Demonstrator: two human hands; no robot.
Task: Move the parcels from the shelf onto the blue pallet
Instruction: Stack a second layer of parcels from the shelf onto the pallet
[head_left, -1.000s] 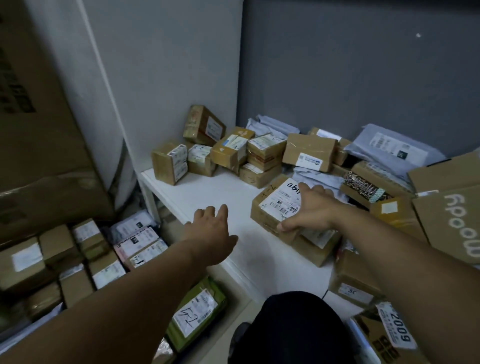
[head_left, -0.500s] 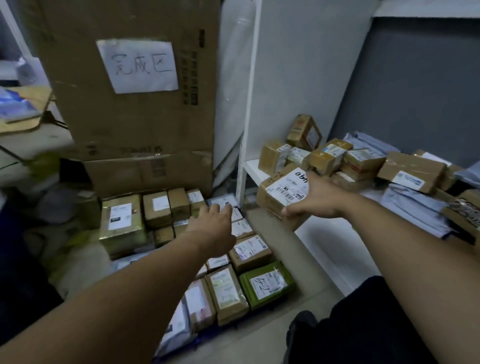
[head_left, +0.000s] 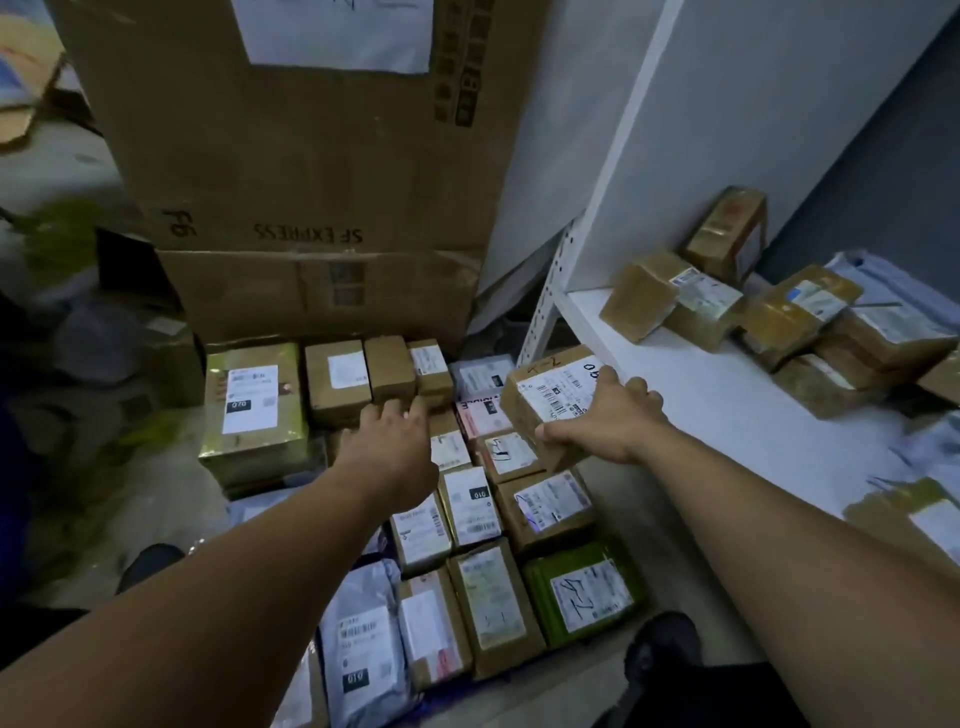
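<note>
- One brown parcel (head_left: 545, 410) with a white label is in the right hand (head_left: 608, 423). Fingers curl over its top and the thumb clamps the near edge, a firm grip.
- Parcel hangs tilted just off the front-left corner of the white shelf (head_left: 727, 410), above the floor parcels (head_left: 472, 514).
- Left hand (head_left: 389, 441) reaches palm down over that group, fingers straight and loose, holding nothing. Cannot tell whether it touches a box.
- Blue pallet is hidden under the floor parcels, so its edges cannot be read.
- Step in hand, as a judgement: carry phase, shelf to pallet, one parcel mid-transfer.
- Many shelf parcels (head_left: 727, 312) wait at the back of the board, so the task looks far from done.
- Next move likely calls for lowering the parcel into a free spot. The rows look packed tight. The area by the pink packet (head_left: 480, 415), under the held box, seems nearest; otherwise it gets stacked on top.
- Left hand could steady the neighbouring boxes during the set-down.
- Big cardboard carton (head_left: 311, 156) stands behind the rows and limits room at the back.
</note>
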